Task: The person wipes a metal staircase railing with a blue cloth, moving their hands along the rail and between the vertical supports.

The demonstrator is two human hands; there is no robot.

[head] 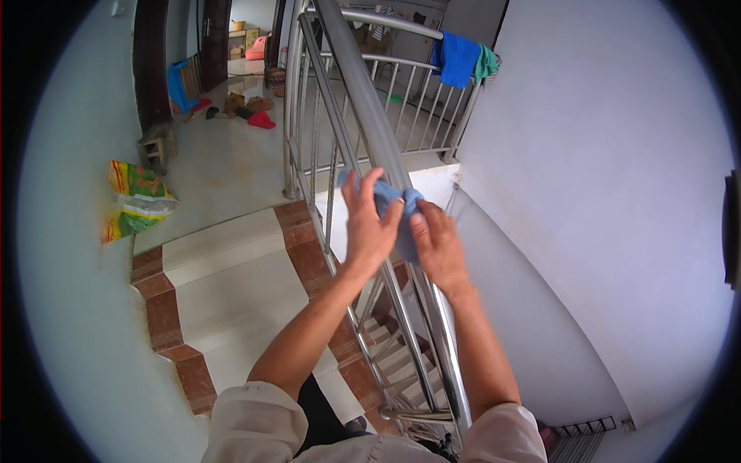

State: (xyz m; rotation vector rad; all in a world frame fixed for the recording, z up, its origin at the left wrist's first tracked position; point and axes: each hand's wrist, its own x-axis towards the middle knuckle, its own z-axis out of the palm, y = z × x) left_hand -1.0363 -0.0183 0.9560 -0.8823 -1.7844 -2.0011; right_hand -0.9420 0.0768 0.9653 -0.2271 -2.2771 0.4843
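A blue cloth (386,194) is draped over the round stainless steel handrail (370,110) of the staircase. My left hand (370,231) has its fingers spread and curled around the cloth's left part, the thumb on top. The cloth's right part is pinched by my right hand (439,240), which rests on the right side of the rail. Both hands sit close together, and part of the cloth hangs between them. Below them the rail is shiny, while the stretch above looks duller. My fingertips partly hide the cloth.
Tiled steps (237,272) with brown borders lie to the left. A colourful plastic sack (139,199) leans by the wall, near a small wooden stool (156,147). Shoes (234,104) lie on the landing. A blue towel (457,58) and a green cloth (485,63) hang on the far railing.
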